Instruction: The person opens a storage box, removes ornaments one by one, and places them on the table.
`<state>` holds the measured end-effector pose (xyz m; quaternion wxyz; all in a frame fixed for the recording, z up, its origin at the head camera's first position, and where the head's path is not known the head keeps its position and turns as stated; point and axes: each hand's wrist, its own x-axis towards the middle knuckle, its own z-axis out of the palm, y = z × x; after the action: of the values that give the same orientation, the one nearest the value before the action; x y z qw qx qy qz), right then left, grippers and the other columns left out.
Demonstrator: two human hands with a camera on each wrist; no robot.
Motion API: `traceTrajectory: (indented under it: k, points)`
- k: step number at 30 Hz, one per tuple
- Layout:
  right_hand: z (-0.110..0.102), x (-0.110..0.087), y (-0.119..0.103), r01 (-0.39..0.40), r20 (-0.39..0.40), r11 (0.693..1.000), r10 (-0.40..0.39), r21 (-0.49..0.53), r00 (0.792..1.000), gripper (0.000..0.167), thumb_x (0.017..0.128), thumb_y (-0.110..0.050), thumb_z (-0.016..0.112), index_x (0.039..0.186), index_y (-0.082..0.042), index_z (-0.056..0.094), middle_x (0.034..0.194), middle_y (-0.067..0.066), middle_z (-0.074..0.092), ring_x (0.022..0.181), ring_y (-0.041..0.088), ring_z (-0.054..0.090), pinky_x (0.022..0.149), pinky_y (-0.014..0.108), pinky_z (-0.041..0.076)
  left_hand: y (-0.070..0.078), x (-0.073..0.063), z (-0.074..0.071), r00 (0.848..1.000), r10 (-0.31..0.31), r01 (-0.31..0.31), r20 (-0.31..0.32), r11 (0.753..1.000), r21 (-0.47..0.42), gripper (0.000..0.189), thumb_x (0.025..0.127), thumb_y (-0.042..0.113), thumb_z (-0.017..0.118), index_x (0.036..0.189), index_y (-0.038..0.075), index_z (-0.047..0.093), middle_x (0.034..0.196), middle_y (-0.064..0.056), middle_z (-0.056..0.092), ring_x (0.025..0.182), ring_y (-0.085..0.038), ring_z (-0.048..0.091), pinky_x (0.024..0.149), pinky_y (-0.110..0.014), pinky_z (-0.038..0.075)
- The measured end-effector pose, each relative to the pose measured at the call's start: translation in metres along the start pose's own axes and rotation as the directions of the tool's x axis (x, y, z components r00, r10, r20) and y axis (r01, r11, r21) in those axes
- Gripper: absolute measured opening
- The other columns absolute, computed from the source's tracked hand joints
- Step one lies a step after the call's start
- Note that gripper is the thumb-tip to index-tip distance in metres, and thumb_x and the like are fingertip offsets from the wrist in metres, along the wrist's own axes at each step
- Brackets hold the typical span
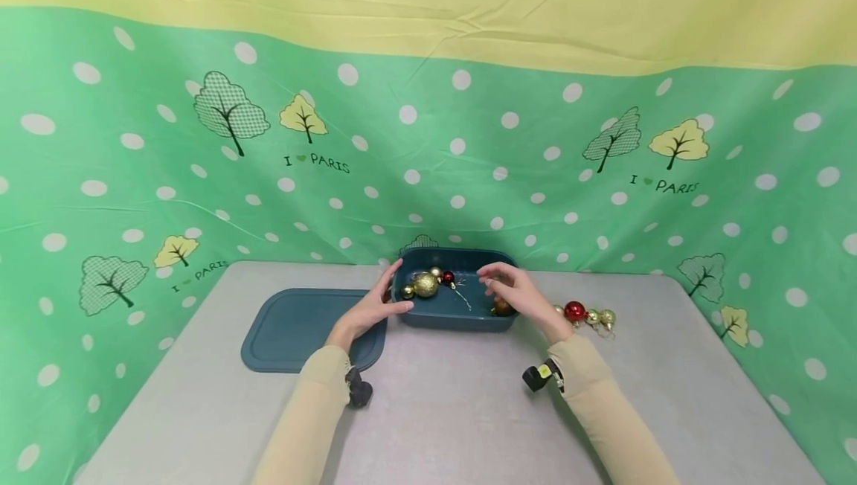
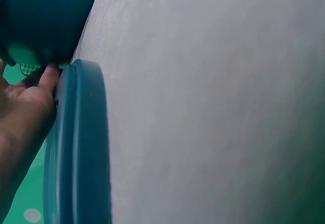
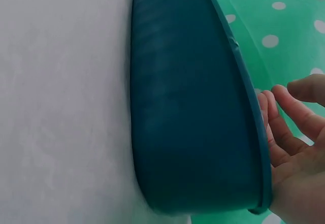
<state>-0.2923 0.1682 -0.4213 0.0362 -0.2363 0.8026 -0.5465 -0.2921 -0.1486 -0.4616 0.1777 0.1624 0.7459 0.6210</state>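
Observation:
A dark blue rectangular box (image 1: 462,321) stands at the back of the table with baubles inside. A large gold bauble (image 1: 425,284), smaller gold ones, a small red bauble (image 1: 448,277) and a brownish bauble (image 1: 502,306) lie in it. My left hand (image 1: 368,310) is at the box's left end, fingers extended along that side and thumb at the front rim. Over the box's right end is my right hand (image 1: 518,293), its fingers lightly bent; the right wrist view shows this hand (image 3: 299,137) with nothing between thumb and fingers.
A flat blue lid (image 1: 294,329) lies left of the box, partly beneath the left forearm. On the right, a red bauble (image 1: 574,311) and several gold baubles (image 1: 607,318) lie on the grey table (image 1: 442,410). A green polka-dot cloth (image 1: 462,143) hangs behind.

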Motion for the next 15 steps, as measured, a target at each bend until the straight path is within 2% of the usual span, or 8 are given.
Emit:
traceTrajectory:
  k: [2, 4, 7, 10, 15]
  points:
    - [0.003, 0.004, -0.002, 0.009, 0.009, 1.0, -0.009, 0.007, 1.0, 0.023, 0.096, 0.006, 0.05, 0.117, 0.014, 0.057, 0.105, 0.025, 0.062, 0.087, 0.05, 0.057, 0.07, 0.058, 0.05, -0.001, 0.001, -0.001, 1.0, 0.002, -0.002, -0.001, 1.0, 0.003, 0.092, 0.092, 0.016, 0.068, 0.157, 0.019, 0.003, 0.159, -0.016, -0.012, 0.144, -0.037, -0.007, 0.114, -0.052, 0.01]
    - [0.006, 0.01, 0.006, 0.011, 0.019, 1.0, -0.011, -0.013, 1.0, 0.022, 0.097, 0.003, 0.051, 0.116, 0.011, 0.058, 0.105, 0.022, 0.062, 0.086, 0.048, 0.057, 0.071, 0.057, 0.05, -0.004, 0.003, -0.002, 1.0, 0.004, -0.004, -0.003, 1.0, 0.007, 0.092, 0.092, 0.017, 0.068, 0.157, 0.019, 0.003, 0.159, -0.017, -0.012, 0.144, -0.037, -0.007, 0.114, -0.052, 0.01]
    - [0.01, 0.019, 0.019, -0.027, 0.035, 0.999, 0.028, -0.032, 0.999, 0.021, 0.099, -0.002, 0.052, 0.117, 0.006, 0.06, 0.108, 0.022, 0.061, 0.087, 0.046, 0.059, 0.073, 0.057, 0.049, -0.016, 0.009, -0.003, 1.0, 0.011, -0.011, -0.011, 1.0, 0.01, 0.093, 0.092, 0.016, 0.068, 0.157, 0.021, 0.003, 0.159, -0.016, -0.014, 0.144, -0.036, -0.008, 0.114, -0.051, 0.009]
    - [0.012, 0.027, 0.026, -0.047, 0.044, 0.998, 0.049, -0.05, 0.998, 0.024, 0.099, -0.006, 0.053, 0.118, 0.006, 0.059, 0.112, 0.026, 0.059, 0.088, 0.043, 0.06, 0.073, 0.055, 0.05, -0.028, 0.014, -0.004, 1.0, 0.017, -0.016, -0.026, 1.0, 0.013, 0.092, 0.092, 0.017, 0.068, 0.157, 0.025, 0.003, 0.159, -0.013, -0.015, 0.144, -0.033, -0.008, 0.114, -0.05, 0.008]
    - [0.018, 0.036, 0.03, -0.065, 0.059, 0.998, 0.067, -0.02, 0.996, 0.028, 0.099, -0.005, 0.052, 0.122, 0.011, 0.055, 0.115, 0.03, 0.057, 0.09, 0.04, 0.06, 0.075, 0.054, 0.051, -0.033, 0.015, -0.003, 0.998, 0.037, -0.035, -0.053, 0.999, 0.027, 0.09, 0.092, 0.019, 0.068, 0.157, 0.031, 0.007, 0.16, -0.01, -0.011, 0.145, -0.032, -0.004, 0.114, -0.05, 0.01]
